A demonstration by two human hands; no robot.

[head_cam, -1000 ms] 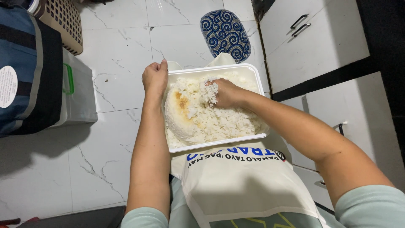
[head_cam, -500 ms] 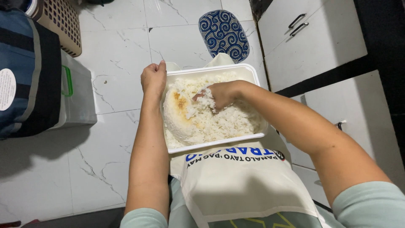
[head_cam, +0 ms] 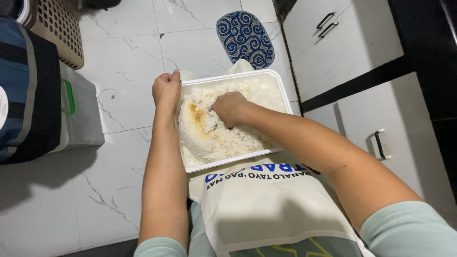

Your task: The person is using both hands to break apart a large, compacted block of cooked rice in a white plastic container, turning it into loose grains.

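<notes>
Your right hand (head_cam: 231,108) has slid left, clenched in the rice (head_cam: 247,138); browned lump (head_cam: 195,131) lies just left, nearer your left hand (head_cam: 166,89) clamping the tray (head_cam: 281,83) rim.

Rice (head_cam: 238,138) in tray (head_cam: 276,78) on lap

Smooth white plastic tray (head_cam: 281,90), glossy marbled floor tiles (head_cam: 128,62).

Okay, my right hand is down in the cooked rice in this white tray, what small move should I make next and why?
Probably pull the right hand toward the browned, moulded clump at the near-left of the white rectangular plastic tray and break it apart. That clump looks solid while the white cooked rice beside it is loose, and the left hand grips the rim.
</notes>
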